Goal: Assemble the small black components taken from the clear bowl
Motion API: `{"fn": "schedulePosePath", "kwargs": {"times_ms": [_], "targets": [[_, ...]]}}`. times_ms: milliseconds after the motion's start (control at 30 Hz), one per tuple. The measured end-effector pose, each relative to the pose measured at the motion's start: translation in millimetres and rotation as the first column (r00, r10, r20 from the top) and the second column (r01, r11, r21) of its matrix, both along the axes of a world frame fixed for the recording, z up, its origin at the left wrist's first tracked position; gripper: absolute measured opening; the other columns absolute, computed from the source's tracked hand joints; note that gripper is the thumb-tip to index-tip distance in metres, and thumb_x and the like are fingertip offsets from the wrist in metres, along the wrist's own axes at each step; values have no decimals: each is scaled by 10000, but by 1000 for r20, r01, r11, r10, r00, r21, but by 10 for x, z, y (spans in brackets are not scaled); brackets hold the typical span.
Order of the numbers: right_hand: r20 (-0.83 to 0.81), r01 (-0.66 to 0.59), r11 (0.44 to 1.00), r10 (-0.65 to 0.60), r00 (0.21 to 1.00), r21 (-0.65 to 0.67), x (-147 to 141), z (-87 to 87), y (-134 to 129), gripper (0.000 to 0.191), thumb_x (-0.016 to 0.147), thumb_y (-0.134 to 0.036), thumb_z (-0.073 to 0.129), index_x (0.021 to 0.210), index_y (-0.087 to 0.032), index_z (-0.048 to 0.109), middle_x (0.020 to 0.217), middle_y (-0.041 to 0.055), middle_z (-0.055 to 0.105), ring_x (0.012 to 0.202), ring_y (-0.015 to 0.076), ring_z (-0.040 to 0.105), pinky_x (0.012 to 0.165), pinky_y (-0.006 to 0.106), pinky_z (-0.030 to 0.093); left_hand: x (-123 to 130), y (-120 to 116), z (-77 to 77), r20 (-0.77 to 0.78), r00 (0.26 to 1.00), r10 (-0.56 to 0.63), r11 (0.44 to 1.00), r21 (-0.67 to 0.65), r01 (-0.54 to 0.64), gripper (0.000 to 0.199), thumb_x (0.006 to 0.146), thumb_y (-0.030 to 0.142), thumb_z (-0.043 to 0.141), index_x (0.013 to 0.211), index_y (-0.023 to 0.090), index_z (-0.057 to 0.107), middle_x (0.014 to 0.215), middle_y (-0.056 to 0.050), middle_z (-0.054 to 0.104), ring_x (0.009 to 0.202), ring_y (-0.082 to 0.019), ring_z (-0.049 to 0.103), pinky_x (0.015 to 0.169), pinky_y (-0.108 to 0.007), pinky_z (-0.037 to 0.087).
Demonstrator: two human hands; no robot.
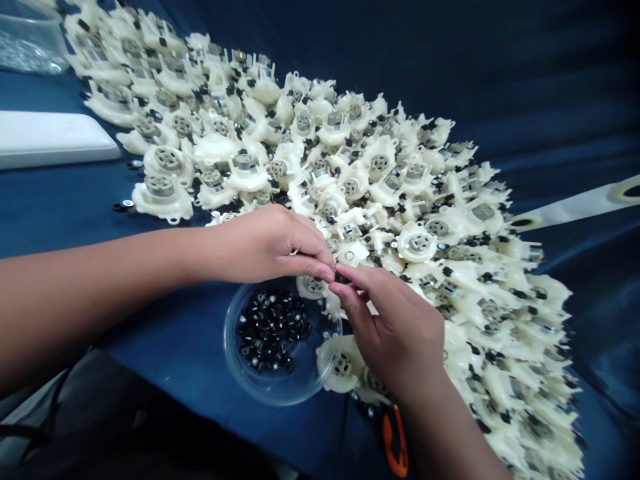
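My left hand [280,245] comes in from the left, thumb and fingertips pinched together on something too small to make out. Its tips meet those of my right hand [400,327], whose thumb and index finger close on a small black part [341,277], mostly hidden by the fingers. Just below the fingertips stands a round clear plastic bowl [231,357]. In it lies a heap of small black parts with shiny metal bits [274,327]. Close around the hands are cream plastic housings with motors set in them, one [340,363] against the bowl's right side.
A large pile of the same cream housings [350,153] spreads from upper left to lower right. An orange-handled tool [395,443] lies beside my right forearm. At the left are a white box-like object [55,137] and a clear tub [63,40] of small shiny pieces. A white strap [575,205] hangs at right.
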State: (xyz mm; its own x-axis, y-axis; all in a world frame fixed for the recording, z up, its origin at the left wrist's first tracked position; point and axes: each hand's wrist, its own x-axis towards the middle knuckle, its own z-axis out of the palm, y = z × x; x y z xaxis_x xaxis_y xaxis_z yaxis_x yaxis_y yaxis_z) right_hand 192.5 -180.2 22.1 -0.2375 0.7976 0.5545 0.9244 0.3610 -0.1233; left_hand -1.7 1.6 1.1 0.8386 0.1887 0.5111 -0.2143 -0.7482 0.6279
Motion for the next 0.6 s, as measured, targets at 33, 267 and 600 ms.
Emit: {"fn": "schedulePosePath", "kwargs": {"times_ms": [33, 267, 600], "targets": [[-21, 6, 1000, -6, 1000, -18, -10, -2, 4, 138, 1144, -254, 693, 1270, -224, 739, 1154, 24, 830, 1036, 142, 786, 906, 241, 603, 1, -1, 0, -4, 1000, -3, 1000, 14, 3, 162, 1082, 283, 730, 1025, 288, 881, 1010, 17, 878, 961, -146, 781, 880, -232, 544], [-134, 70, 983, -94, 987, -173, -67, 16, 19, 259, 1191, -331, 580, 1014, -215, 730, 900, 10, 730, 806, 134, 663, 713, 254, 449, 28, -8, -36, 17, 999, -47, 987, 156, 44, 162, 1105, 289, 709, 1068, 291, 867, 1018, -15, 865, 939, -173, 759, 922, -284, 546], [-201, 92, 971, -138, 970, -222, -77, 5, 33, 316, 1199, -350, 540, 958, -217, 695, 817, -26, 694, 721, 102, 640, 654, 239, 450, 2, -35, 26, -12, 998, -58, 977, 203, 59, 195, 1127, 301, 665, 1062, 293, 849, 1022, -34, 860, 946, -199, 744, 926, -319, 550]]}}
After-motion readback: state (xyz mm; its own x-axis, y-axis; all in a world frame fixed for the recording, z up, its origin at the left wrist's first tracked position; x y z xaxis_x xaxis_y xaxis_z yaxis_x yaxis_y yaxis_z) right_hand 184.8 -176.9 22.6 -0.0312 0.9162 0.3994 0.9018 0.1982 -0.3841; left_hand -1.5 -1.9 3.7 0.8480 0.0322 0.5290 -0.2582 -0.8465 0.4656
